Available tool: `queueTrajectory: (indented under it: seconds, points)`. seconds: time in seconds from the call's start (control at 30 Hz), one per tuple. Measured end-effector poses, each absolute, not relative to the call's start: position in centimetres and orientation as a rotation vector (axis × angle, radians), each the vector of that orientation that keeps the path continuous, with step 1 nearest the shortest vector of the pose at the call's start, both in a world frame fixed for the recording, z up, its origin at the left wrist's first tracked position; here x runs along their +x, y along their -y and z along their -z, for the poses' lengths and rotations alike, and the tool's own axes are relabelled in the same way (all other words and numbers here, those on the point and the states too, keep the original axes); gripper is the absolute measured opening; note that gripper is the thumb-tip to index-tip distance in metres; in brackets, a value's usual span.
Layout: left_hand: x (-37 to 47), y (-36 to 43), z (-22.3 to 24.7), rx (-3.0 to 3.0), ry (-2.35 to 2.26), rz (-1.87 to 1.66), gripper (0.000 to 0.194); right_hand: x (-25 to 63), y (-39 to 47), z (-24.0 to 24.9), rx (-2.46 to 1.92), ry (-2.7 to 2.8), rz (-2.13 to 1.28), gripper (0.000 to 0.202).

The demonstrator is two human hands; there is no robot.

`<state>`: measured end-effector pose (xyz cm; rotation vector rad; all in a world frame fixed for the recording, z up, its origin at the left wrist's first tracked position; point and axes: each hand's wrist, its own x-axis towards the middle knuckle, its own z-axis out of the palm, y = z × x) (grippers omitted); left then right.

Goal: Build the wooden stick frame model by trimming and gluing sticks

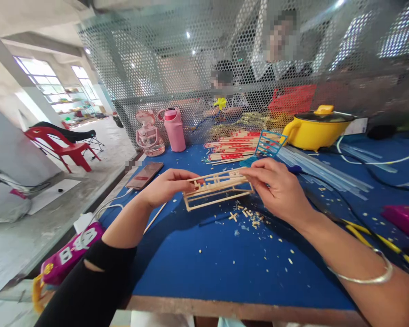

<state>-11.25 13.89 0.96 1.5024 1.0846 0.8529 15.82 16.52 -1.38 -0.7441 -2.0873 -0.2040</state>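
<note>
A blue counter (204, 272) spreads beneath the left grip (167, 185) and the right grip (281, 190), and beyond both a perforated metal screen (177, 41) rises. Well off to the left grip's left, a red chair (66, 145) stands on the floor (105, 165). The counter's wooden near edge (241, 305) runs on the body side of both grips; the blue stretch between carries only small pale flecks. Just beyond the left grip lies a phone (145, 175), with a pink bottle (174, 131) farther out. Past the right grip are a blue rack (268, 144) and a yellow pot (313, 132); wood scraps (254, 215) lie on its near side. The stick frame (221, 185) is held up between the grips, slightly tilted: the left has fingers and thumb clamped on one end, the right pinches the other.
</note>
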Motion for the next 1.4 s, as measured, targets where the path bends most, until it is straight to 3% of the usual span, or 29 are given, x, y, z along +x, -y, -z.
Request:
queueTrajectory:
  seconds: [0.13, 0.23, 0.4, 0.67, 0.93, 1.07, 1.23, 1.4]
  points:
    - [-12.3, -13.4, -0.8, 1.536, -1.123, -0.910, 0.022, 17.1, -15.6, -0.2, -0.917, 1.961, 0.166, 0.021]
    - [-12.9, -13.6, -0.3, 1.476, -1.102, -0.973, 0.022, 19.3, -14.3, -0.9, -1.192, 2.214, 0.048, 0.023]
    - [-13.1, -13.9, 0.1, 1.292, -1.056, -1.081, 0.023, 22.7, -12.0, 1.9, -1.577, 2.639, -0.089, 0.021]
    - [-12.7, -12.9, -0.5, 1.092, -1.041, -1.226, 0.027, 19.0, -8.4, 3.7, -2.037, 2.454, -0.085, 0.026]
    - [-12.7, -12.9, -0.4, 1.026, -0.942, -1.269, 0.022, 16.5, -7.8, 4.3, -2.038, 2.455, -0.036, 0.059]
    - [-12.1, -12.5, -0.9, 0.998, -0.882, -1.211, 0.021, 17.8, -10.2, 3.5, -1.787, 1.988, -0.560, 0.033]
    - [-11.1, -11.7, -1.4, 0.963, -0.787, -1.184, 0.019, 17.0, -11.8, 1.1, -1.318, 1.275, -1.359, 0.039]
    - [-10.5, -11.4, -1.0, 1.003, -0.703, -1.131, 0.019, 15.5, -12.2, 0.9, -1.218, 1.295, -1.447, 0.040]
